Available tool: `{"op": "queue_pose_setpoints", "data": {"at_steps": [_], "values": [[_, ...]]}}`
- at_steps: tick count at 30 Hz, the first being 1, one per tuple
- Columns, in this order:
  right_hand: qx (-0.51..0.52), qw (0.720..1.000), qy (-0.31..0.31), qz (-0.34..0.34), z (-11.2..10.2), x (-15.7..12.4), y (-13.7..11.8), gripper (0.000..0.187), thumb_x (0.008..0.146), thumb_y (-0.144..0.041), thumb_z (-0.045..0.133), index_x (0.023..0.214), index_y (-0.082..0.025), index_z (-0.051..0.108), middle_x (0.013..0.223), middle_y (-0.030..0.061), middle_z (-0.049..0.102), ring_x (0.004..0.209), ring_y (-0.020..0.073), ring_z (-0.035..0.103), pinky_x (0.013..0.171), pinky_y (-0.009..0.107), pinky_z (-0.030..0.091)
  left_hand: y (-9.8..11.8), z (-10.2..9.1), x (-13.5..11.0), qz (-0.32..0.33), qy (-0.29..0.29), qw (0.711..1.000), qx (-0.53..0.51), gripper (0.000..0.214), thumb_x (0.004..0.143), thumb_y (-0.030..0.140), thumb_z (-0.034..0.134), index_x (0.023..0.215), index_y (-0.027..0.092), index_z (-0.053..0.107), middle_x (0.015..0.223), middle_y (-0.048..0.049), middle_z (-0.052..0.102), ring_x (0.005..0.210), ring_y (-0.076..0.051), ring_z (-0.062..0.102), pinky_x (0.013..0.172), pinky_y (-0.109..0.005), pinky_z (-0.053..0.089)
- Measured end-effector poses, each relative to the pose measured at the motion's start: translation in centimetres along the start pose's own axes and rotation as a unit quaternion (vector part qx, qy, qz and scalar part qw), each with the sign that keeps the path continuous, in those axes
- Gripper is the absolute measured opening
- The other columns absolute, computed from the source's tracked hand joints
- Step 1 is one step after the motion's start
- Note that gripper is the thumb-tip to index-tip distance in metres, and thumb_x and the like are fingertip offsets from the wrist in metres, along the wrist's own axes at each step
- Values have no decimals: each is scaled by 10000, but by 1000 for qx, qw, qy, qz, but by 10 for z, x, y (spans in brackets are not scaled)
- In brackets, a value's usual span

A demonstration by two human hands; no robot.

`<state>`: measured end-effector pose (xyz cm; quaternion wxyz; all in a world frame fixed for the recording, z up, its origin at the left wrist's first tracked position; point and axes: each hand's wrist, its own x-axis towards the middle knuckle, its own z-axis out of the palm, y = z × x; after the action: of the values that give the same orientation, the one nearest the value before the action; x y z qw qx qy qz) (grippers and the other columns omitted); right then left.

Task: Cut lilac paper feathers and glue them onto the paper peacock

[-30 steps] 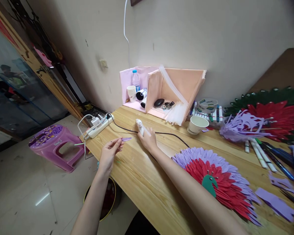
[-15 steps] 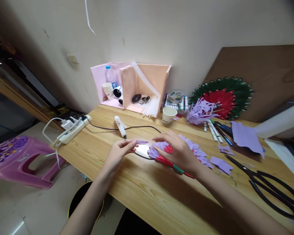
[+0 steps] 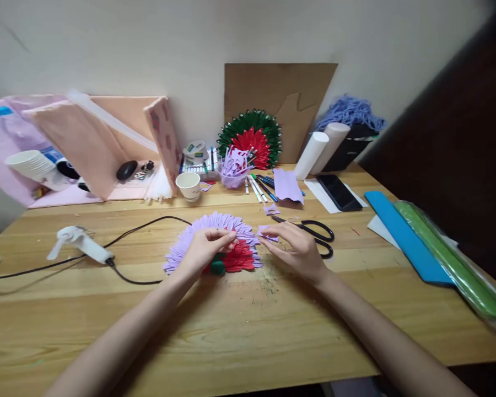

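Observation:
A fan-shaped paper peacock (image 3: 198, 231) with purple outer feathers, red inner feathers and a green body lies flat on the wooden table (image 3: 248, 320). My left hand (image 3: 209, 251) rests over it, fingers pinched on a small purple paper feather. My right hand (image 3: 295, 251) sits at the fan's right edge, fingertips curled down and touching a purple paper scrap (image 3: 267, 232). Black scissors (image 3: 314, 234) lie just behind my right hand. A white glue gun (image 3: 82, 245) with a black cord lies to the left.
At the back stand a pink and peach paper box (image 3: 91, 143), paper cups (image 3: 189, 184), markers (image 3: 258, 187), a second red and green paper fan (image 3: 252, 140), cardboard and white rolls (image 3: 320, 149). A phone (image 3: 339, 192) and blue and green sheets (image 3: 421, 237) lie right.
My right hand let go of the glue gun and came to the paper peacock. My left hand carried the purple feather onto it. The view swung right.

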<state>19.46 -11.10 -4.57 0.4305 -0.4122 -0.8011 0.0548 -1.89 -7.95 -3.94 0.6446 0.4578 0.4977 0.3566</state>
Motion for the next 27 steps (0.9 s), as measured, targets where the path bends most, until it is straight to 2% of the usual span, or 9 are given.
{"op": "queue_pose_setpoints", "data": {"at_steps": [5, 12, 17, 22, 27], "values": [[12, 1000, -27, -7, 4, -10, 2, 150, 814, -198, 579, 952, -191, 637, 839, 46, 699, 790, 168, 635, 757, 324, 506, -14, 6, -8, -10, 4, 1000, 15, 266, 589, 373, 757, 707, 139, 716, 679, -58, 699, 584, -124, 599, 616, -232, 493], [16, 999, -41, -11, 9, -15, 3, 155, 807, -209, 588, 953, -180, 632, 833, 50, 697, 782, 169, 627, 780, 332, 501, -16, 9, -10, -29, 17, 999, 10, 261, 588, 368, 759, 685, 132, 706, 657, -53, 689, 570, -117, 598, 609, -225, 492], [27, 998, -50, -15, 10, -16, 3, 128, 814, -170, 556, 912, -177, 639, 819, 55, 700, 763, 166, 631, 727, 315, 503, -20, 15, -11, -22, 0, 1000, 13, 259, 611, 369, 745, 720, 138, 706, 650, -60, 692, 588, -140, 620, 610, -246, 505], [38, 999, -31, 10, 7, -15, 6, 136, 807, -185, 570, 919, -186, 647, 807, 43, 698, 749, 161, 630, 742, 321, 501, -15, 17, -6, -1, -19, 999, 29, 240, 639, 369, 727, 732, 147, 713, 681, -56, 704, 606, -133, 624, 618, -227, 499], [48, 998, -13, 28, 3, -15, 9, 106, 795, -185, 599, 886, -184, 654, 772, 39, 690, 721, 157, 619, 688, 304, 502, -7, 19, 0, 4, -21, 999, 37, 260, 627, 381, 731, 722, 140, 711, 698, -58, 707, 604, -136, 620, 628, -233, 502]]}}
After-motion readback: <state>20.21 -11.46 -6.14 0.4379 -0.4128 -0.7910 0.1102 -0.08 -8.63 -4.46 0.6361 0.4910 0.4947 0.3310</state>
